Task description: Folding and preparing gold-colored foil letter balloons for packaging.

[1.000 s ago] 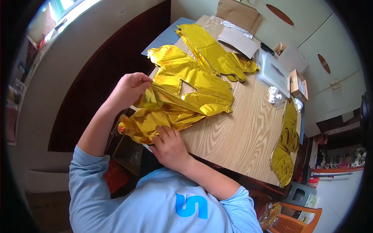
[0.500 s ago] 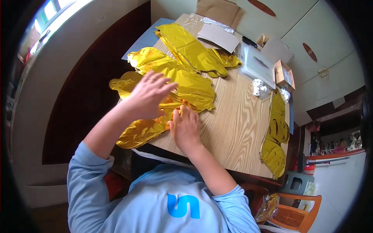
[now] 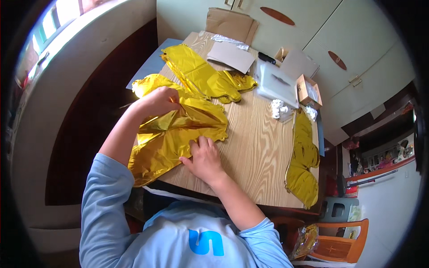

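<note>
Tabletop (image 3: 259, 147): both hands flat on foil balloon (image 3: 178, 134).

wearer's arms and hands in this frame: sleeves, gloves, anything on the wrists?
Both arms wear light blue long sleeves pushed up to about the elbow, leaving the forearms bare. The left hand and right hand are bare: no gloves, and no watch, ring or band visible.

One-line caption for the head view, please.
Both hands, left hand and right hand, press flat on a crumpled gold foil balloon at the edge of a wooden table.
</note>
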